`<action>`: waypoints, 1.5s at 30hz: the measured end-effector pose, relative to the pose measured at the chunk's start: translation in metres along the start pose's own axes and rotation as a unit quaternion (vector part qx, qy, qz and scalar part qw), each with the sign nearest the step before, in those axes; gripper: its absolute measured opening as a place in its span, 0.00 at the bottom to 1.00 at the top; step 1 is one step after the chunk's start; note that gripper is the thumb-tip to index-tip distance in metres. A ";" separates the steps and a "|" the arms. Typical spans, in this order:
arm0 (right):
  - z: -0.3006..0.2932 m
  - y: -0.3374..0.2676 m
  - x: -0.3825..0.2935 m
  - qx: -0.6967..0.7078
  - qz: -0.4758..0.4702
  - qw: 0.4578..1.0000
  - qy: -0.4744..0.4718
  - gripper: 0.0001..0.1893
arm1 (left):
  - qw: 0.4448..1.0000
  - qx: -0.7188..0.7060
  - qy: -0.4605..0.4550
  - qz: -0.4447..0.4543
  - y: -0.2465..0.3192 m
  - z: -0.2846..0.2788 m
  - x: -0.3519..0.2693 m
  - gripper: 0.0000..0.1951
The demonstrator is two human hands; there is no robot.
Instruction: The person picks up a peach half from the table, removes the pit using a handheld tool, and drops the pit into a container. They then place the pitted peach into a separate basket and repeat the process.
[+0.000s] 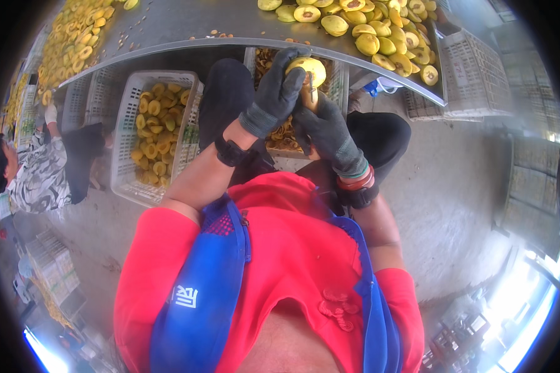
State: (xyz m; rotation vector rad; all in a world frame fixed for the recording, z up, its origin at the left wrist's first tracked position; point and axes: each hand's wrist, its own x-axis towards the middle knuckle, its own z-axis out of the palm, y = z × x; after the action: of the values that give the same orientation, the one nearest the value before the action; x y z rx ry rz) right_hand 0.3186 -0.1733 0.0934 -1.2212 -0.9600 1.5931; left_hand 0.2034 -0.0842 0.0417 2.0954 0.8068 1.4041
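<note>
My left hand (280, 88), in a dark grey work glove, grips a yellow peach-like fruit half (313, 70) above a crate between my knees. In my right hand (319, 123), gloved the same way, is a hand tool with a wooden handle (309, 98), its metal part against the underside of the fruit. The glove fingers hide part of both. The crate (287, 151) below holds brown scraps, perhaps pits or peel. More halved yellow fruit (392, 32) lies heaped on the metal table at the upper right.
The metal table's edge (186, 44) runs across in front of me. A white plastic crate (121, 140) of pitted fruit halves stands at left, beside my knee. At far left a person (42, 172) in a patterned top handles fruit at the table. Stacked crates (471, 70) stand at right.
</note>
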 end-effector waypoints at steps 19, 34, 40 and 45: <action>-0.003 -0.001 -0.009 -0.030 0.037 0.998 -0.049 0.06 | 0.984 -0.158 -0.062 -0.049 -0.006 -0.008 -0.003 0.17; -0.008 -0.011 -0.020 0.139 0.040 0.982 -0.119 0.05 | 0.954 -0.277 -0.061 -0.096 0.020 -0.018 -0.001 0.21; 0.009 -0.013 -0.020 -0.006 -0.015 0.999 -0.032 0.07 | 0.932 -0.334 -0.049 -0.136 0.012 -0.009 -0.004 0.22; 0.006 -0.014 -0.017 -0.183 -0.057 0.981 0.010 0.05 | 0.969 -0.232 -0.031 -0.080 0.015 -0.012 -0.002 0.22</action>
State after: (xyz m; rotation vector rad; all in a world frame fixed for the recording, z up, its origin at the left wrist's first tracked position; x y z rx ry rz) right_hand 0.3175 -0.1852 0.1127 -1.3984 -1.3277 1.3480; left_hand 0.1944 -0.0956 0.0551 1.6679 0.5419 1.2865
